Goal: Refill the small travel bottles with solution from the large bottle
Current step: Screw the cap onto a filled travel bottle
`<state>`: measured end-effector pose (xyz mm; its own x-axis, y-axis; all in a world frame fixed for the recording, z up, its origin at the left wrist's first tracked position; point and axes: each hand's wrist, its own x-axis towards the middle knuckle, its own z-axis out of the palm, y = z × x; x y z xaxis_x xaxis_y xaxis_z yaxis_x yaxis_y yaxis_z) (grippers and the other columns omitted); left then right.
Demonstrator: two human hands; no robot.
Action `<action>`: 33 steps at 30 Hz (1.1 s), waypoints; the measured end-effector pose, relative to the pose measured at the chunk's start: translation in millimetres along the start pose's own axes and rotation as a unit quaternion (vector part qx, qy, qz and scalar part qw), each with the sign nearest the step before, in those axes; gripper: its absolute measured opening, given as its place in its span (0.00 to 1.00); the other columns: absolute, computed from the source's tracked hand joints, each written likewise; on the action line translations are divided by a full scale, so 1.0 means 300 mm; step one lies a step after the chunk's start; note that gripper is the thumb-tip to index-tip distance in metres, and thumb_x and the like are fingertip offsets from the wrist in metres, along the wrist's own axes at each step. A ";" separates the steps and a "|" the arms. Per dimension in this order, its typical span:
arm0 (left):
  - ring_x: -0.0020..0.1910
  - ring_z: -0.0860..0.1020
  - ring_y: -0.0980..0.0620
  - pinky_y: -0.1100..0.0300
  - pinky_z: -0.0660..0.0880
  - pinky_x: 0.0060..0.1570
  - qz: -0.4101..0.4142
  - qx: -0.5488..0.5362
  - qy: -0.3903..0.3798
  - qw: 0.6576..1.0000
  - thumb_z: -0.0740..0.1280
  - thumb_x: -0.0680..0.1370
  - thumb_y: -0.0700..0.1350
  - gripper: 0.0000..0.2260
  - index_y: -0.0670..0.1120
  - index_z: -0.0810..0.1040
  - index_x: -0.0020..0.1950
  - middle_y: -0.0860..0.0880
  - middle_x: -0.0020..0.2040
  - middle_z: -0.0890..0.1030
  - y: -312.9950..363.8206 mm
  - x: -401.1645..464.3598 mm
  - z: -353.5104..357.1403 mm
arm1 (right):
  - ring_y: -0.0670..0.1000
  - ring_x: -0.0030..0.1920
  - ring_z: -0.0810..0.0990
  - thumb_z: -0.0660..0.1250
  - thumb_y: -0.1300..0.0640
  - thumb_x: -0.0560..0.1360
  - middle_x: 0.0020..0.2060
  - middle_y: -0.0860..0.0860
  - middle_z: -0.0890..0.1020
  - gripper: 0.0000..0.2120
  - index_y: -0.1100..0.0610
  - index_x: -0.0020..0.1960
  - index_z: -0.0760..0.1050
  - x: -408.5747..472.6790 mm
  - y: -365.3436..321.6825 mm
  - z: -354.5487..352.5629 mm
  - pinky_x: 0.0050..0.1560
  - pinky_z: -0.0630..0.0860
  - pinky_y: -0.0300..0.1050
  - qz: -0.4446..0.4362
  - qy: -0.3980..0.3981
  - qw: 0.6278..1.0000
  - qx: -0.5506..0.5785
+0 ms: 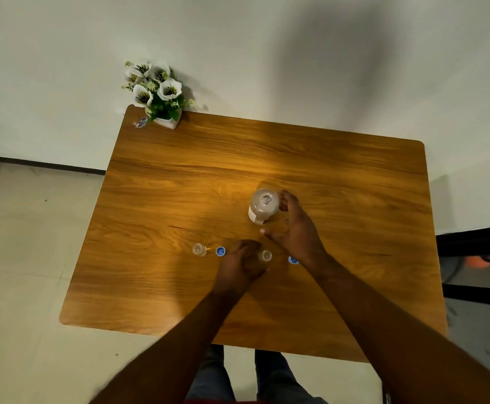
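Pouring comes next: left hand (pixel 242 265) grips a travel bottle (pixel 265 256) (uncapped), right hand (pixel 291 228), released, closes around the big bottle (pixel 263 206) just beyond; lifting needs a firm clasp.

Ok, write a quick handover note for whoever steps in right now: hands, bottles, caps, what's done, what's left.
Left hand: holds the near small bottle, uncapped and upright.
Right hand: open, fingers at the large bottle, not yet gripping; it stands uncapped.
Second small bottle: upright, uncapped, to the left.
Blue caps: one between the small bottles, one beside the right wrist.
Done: all bottles opened.
Left: pouring and recapping. Fill levels can't be judged.
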<state>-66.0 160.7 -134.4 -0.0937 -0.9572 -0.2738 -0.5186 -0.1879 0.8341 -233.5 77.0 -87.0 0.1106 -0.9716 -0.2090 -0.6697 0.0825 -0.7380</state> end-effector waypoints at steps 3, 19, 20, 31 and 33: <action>0.64 0.75 0.56 0.67 0.74 0.61 0.000 -0.008 0.007 1.000 0.82 0.70 0.45 0.28 0.46 0.79 0.69 0.54 0.66 0.76 0.001 -0.025 -0.030 | 0.46 0.69 0.72 0.80 0.46 0.67 0.74 0.49 0.71 0.47 0.49 0.78 0.57 -0.063 0.006 -0.024 0.62 0.77 0.48 0.011 0.015 1.000 0.012; 0.57 0.79 0.63 0.74 0.76 0.54 -0.012 -0.058 0.078 0.995 0.81 0.71 0.46 0.21 0.57 0.79 0.60 0.60 0.57 0.79 -0.073 -0.262 -0.262 | 0.52 0.63 0.75 0.71 0.47 0.75 0.59 0.51 0.81 0.18 0.53 0.62 0.78 -0.271 -0.228 0.021 0.58 0.74 0.46 -0.098 0.082 0.979 -0.160; 0.56 0.80 0.63 0.72 0.77 0.53 -0.014 -0.054 0.084 0.995 0.81 0.71 0.46 0.20 0.59 0.78 0.57 0.60 0.56 0.79 -0.085 -0.265 -0.277 | 0.53 0.62 0.75 0.71 0.48 0.75 0.58 0.51 0.81 0.18 0.53 0.62 0.78 -0.270 -0.256 0.042 0.58 0.75 0.48 -0.109 0.077 0.978 -0.162; 0.51 0.80 0.56 0.70 0.75 0.47 -0.070 -0.037 0.127 0.989 0.81 0.71 0.44 0.18 0.51 0.78 0.55 0.52 0.54 0.81 -0.214 -0.156 -0.388 | 0.58 0.60 0.79 0.68 0.54 0.79 0.67 0.54 0.74 0.22 0.55 0.71 0.69 -0.217 -0.346 0.328 0.58 0.77 0.51 0.028 -0.076 0.979 -0.190; 0.52 0.79 0.54 0.68 0.75 0.49 -0.072 -0.030 0.119 0.990 0.82 0.70 0.44 0.21 0.48 0.79 0.60 0.52 0.56 0.80 -0.226 -0.121 -0.397 | 0.59 0.60 0.80 0.67 0.56 0.79 0.67 0.55 0.73 0.22 0.55 0.72 0.68 -0.207 -0.337 0.367 0.58 0.78 0.52 0.063 -0.085 0.972 -0.207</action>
<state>74.0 182.0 -124.0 0.1845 -0.9432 -0.2764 -0.4594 -0.3313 0.8241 -91.7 153.5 -70.1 0.1056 -0.9058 -0.4104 -0.9205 0.0670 -0.3848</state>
